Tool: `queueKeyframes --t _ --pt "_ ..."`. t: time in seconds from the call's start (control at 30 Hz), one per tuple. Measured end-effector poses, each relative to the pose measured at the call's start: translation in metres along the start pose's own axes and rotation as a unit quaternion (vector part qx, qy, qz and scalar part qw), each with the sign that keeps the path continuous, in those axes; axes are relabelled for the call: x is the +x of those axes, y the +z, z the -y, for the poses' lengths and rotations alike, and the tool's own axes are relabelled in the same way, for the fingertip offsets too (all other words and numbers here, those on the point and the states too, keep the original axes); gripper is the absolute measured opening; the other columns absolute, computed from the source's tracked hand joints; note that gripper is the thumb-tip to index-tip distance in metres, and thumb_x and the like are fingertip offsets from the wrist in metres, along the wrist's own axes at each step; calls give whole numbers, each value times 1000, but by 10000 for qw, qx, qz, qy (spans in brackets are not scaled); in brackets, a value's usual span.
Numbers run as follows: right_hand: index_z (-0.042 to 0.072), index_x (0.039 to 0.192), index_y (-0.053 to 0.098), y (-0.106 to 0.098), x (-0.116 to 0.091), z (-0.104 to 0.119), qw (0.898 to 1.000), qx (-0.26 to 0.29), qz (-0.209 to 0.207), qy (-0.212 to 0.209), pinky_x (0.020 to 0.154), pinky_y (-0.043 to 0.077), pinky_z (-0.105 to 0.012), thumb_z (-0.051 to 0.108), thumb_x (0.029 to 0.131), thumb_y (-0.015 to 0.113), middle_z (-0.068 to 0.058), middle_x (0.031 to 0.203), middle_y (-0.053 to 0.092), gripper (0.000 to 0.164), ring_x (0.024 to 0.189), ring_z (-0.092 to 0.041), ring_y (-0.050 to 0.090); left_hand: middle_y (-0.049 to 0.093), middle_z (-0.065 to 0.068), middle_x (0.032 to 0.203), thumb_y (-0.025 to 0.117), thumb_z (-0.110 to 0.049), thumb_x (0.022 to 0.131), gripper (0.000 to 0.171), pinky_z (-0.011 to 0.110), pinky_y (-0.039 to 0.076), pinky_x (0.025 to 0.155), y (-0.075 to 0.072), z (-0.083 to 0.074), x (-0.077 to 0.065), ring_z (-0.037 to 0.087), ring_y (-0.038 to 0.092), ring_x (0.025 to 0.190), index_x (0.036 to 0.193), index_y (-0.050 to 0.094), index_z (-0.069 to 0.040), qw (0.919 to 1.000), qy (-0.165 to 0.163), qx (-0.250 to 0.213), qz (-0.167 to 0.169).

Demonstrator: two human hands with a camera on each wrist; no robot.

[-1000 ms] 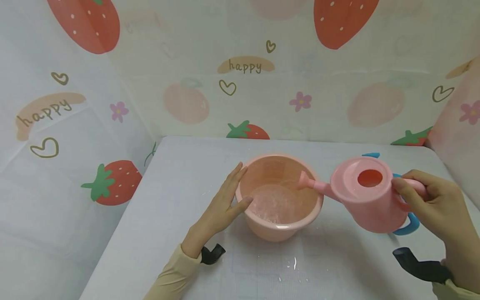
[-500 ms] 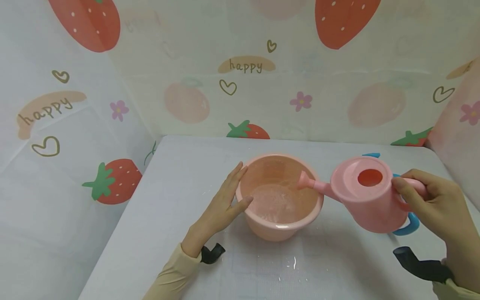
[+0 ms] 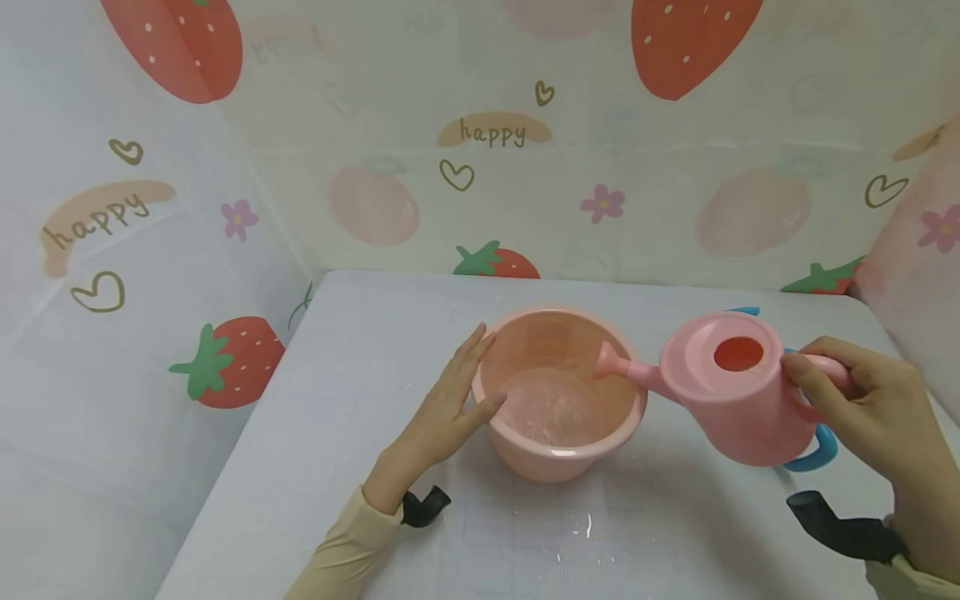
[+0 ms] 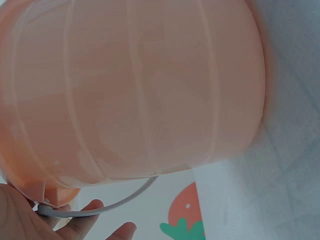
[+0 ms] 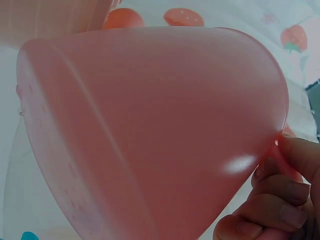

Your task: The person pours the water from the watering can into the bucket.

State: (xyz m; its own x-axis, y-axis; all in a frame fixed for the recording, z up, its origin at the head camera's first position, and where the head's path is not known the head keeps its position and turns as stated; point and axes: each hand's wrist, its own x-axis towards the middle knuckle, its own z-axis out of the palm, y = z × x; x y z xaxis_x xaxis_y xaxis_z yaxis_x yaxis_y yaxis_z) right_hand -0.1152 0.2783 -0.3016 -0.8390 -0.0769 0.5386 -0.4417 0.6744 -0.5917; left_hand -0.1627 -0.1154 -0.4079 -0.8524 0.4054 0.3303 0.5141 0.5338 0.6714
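Note:
A light-orange bucket (image 3: 551, 467) stands on the table, with rippled water (image 3: 555, 404) inside. My left hand (image 3: 442, 408) rests against the bucket's left rim, fingers straight along the outside and thumb over the edge. In the left wrist view those fingers (image 4: 82, 220) lie beside the bucket's grey handle (image 4: 120, 202). My right hand (image 3: 873, 404) grips a pink watering can (image 3: 742, 417) by its back handle, held up and tipped left. Its spout head (image 3: 611, 360) is over the bucket's right side. From the right wrist, the can's body hides most of the bucket.
Something blue (image 3: 817, 450) shows partly behind the watering can, mostly hidden by it. Water drops (image 3: 588, 527) dot the white table (image 3: 360, 333) in front of the bucket. Patterned sheets with strawberries (image 3: 236, 362) stand along the back and sides.
Both hands, the bucket and the watering can hold almost the same place. The water surface in the bucket keeps shifting in its ripples.

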Motion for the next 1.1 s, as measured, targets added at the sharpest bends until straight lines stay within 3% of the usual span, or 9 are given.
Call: queueKeyframes --t 1.1 --pt "9 80 64 -4 3 4 9994 -276 161 106 51 39 -8 3 83 65 13 60 52 7 61 3 42 3 -12 155 44 -52 92 69 54 25 107 0 -1 0 14 11 142 149 13 -29 10000 -26 2 20"
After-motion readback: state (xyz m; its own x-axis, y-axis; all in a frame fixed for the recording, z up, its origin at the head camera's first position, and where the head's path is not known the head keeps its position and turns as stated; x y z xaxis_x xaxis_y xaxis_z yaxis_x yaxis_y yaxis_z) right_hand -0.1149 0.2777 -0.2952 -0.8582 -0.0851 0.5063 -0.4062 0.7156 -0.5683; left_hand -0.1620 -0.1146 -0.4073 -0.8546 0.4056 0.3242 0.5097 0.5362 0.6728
